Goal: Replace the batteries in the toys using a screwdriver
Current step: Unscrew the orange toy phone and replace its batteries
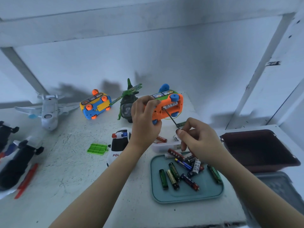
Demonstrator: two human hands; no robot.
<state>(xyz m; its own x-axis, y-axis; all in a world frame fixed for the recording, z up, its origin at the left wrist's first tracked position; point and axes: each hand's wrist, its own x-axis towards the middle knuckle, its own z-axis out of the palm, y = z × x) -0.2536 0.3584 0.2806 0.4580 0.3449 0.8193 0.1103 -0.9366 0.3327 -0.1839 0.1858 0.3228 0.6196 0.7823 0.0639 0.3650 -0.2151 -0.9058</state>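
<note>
Over the white table, left hand gripping orange toy car, right hand pinching screwdriver.

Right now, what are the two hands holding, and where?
The left hand grips the orange toy car by its end. The right hand pinches the screwdriver at its handle end.
</note>
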